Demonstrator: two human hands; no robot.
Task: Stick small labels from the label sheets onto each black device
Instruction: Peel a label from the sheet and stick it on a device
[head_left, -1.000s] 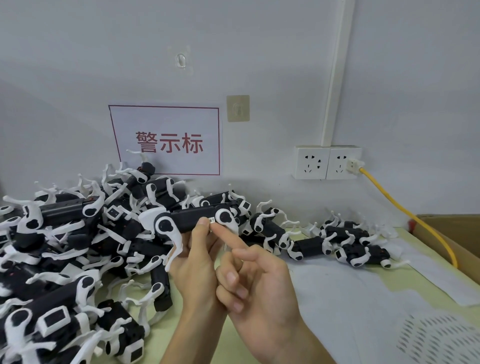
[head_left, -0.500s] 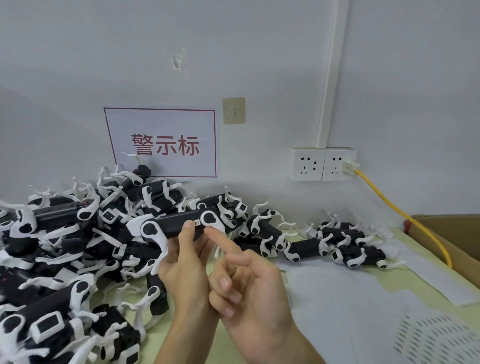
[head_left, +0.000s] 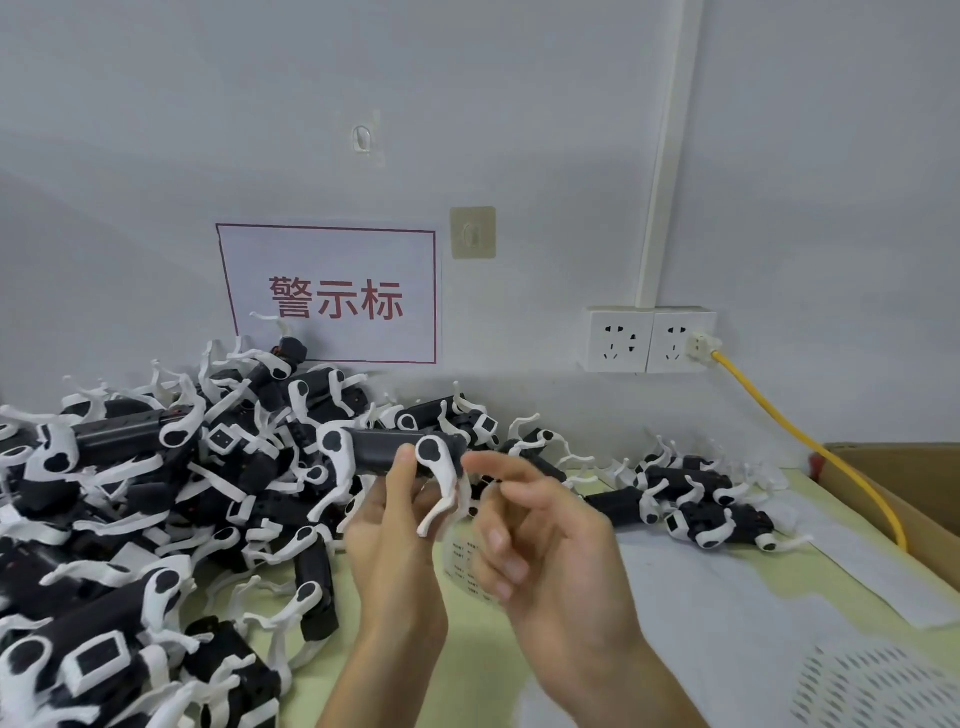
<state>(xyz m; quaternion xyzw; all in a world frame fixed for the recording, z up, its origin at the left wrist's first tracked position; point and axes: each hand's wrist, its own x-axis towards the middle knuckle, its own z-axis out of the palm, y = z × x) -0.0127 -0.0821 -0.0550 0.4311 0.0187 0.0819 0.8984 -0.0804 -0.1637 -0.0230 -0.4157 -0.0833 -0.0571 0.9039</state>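
Observation:
My left hand (head_left: 395, 525) grips a black device (head_left: 382, 451) with white legs, raised level in front of the wall. Its thumb lies on the black body and one white leg hangs down past the fingers. My right hand (head_left: 545, 535) is just to the right, its index finger stretched toward the device's right end with a small gap. The other fingers are curled and hold nothing. No label shows on the held device. A blurred label sheet (head_left: 462, 564) with small print shows between my hands; what holds it is unclear.
A big heap of black-and-white devices (head_left: 130, 493) fills the left of the green table. A few more devices (head_left: 701, 501) lie at the back right. White backing sheets (head_left: 727, 597) cover the right side. A cardboard box (head_left: 914, 467) and a yellow cable (head_left: 779, 421) are at far right.
My right index finger, which pressed on the device's right end, has come off and drawn slightly right. My left hand has turned the device, so its legs now hang down.

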